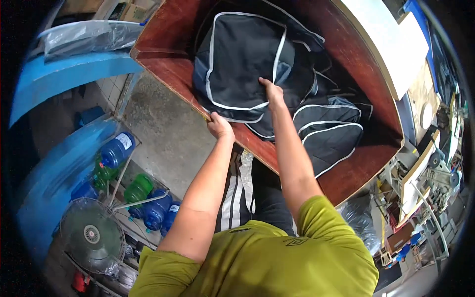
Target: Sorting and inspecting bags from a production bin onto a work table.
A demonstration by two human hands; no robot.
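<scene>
Black fabric bags with white piping lie heaped in a reddish-brown wooden box in front of me. The nearest, a large black bag with a rounded square panel, is on top at the left. My right hand is closed on that bag at its right piped edge, thumb up and other fingers mostly hidden. My left hand is closed at the box's near rim, beside the bag's lower piping. Whether it grips the rim or the fabric is hidden. Another black bag lies right of my right forearm.
Blue and green water jugs stand on the floor at left, near a round fan. A blue curved surface with clear plastic runs along the left. Clear plastic bags and cluttered equipment are at right.
</scene>
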